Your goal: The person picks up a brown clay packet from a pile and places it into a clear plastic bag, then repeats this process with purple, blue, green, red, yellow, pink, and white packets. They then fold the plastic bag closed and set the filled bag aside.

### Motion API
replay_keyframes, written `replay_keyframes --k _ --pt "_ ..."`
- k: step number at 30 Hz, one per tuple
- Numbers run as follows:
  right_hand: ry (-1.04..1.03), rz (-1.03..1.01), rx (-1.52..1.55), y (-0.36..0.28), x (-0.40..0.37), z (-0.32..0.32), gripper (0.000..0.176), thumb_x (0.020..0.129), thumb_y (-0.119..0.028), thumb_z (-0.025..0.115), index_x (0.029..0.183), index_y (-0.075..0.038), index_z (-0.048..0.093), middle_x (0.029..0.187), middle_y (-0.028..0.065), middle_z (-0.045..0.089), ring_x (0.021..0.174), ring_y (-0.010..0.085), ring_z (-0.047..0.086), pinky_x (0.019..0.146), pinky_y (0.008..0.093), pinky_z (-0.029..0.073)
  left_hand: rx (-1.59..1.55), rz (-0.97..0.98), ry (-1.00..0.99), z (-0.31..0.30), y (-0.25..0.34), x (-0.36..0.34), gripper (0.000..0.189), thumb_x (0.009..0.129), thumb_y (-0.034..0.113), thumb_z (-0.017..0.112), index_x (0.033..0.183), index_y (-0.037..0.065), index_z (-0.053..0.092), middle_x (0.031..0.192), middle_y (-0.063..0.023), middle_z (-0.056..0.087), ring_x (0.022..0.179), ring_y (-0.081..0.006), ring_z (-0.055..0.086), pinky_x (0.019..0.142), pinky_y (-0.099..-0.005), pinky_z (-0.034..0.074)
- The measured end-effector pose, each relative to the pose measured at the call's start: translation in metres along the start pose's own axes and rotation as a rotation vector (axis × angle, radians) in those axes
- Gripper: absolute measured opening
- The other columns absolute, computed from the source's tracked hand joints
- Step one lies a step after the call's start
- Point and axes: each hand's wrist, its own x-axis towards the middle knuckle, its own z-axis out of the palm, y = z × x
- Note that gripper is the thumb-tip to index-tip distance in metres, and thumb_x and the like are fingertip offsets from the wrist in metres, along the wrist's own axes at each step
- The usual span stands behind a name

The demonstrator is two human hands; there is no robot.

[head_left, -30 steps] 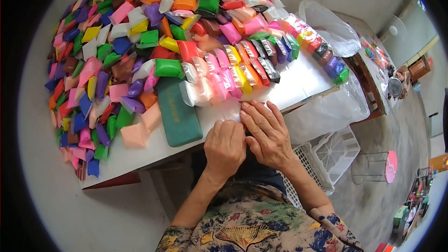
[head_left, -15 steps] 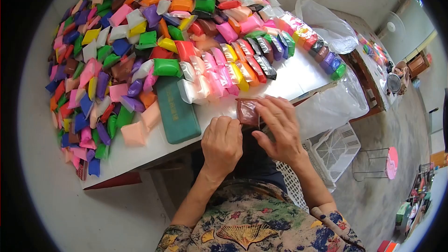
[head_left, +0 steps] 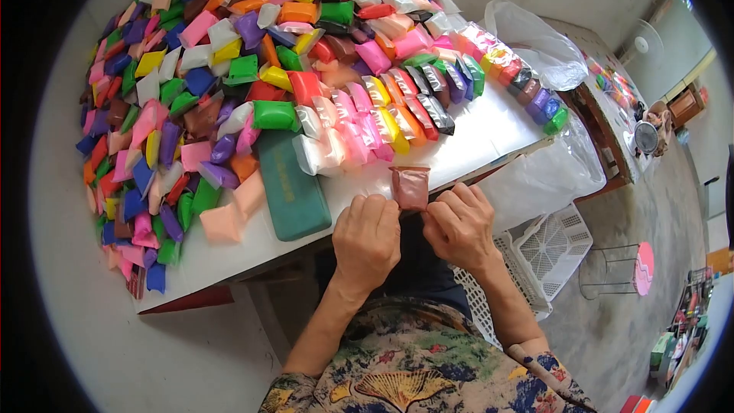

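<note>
A small brown packet in clear wrapping (head_left: 410, 187) is at the table's front edge, between my two hands. My left hand (head_left: 367, 245) is closed, with its fingertips pinching the packet's lower left corner. At the lower right corner, my right hand (head_left: 462, 226) is also closed, with thumb and fingers pressed together on the wrapping. Just beyond the packet stand short rows of colored packets (head_left: 397, 131), arranged side by side by color. A dark green box (head_left: 293, 191) lies to the left of these rows.
A large heap of mixed colored packets (head_left: 183, 95) covers the left and back of the white table (head_left: 489, 134). Another packed row (head_left: 527, 86) lies at the right beside clear plastic bags (head_left: 543, 183). Below are a white plastic crate (head_left: 554, 248) and a pink-topped stool (head_left: 642, 268).
My right hand has gone from spread fingers over the packet's upper right side to a closed grip at its lower right corner. The left hand stays nearly in place.
</note>
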Motion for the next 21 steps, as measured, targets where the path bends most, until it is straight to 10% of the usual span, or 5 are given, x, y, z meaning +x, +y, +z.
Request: replay_keyframes --k 9,21 --pt "0.016 0.692 0.615 -0.024 -0.015 -0.016 0.042 0.094 -0.019 0.071 0.125 0.006 0.059 0.096 0.0155 0.071 0.079 0.0173 0.068 0.071 0.0290 0.054 -0.009 0.283 0.117 0.007 0.003 -0.004 0.021 0.083 0.005 0.065 0.103 -0.003 0.064 0.101 -0.0169 0.066 0.078 -0.0278 0.063 0.069 -0.0383 0.051" --pt "0.020 0.917 1.147 -0.025 -0.009 -0.038 0.044 0.092 -0.013 0.074 0.130 0.003 0.057 0.107 0.0048 0.069 0.093 0.0097 0.064 0.084 0.0245 0.052 -0.089 0.537 0.128 -0.001 0.016 0.011 0.017 0.085 0.005 0.067 0.099 -0.004 0.066 0.101 -0.0202 0.069 0.093 -0.0290 0.070 0.083 -0.0374 0.059"
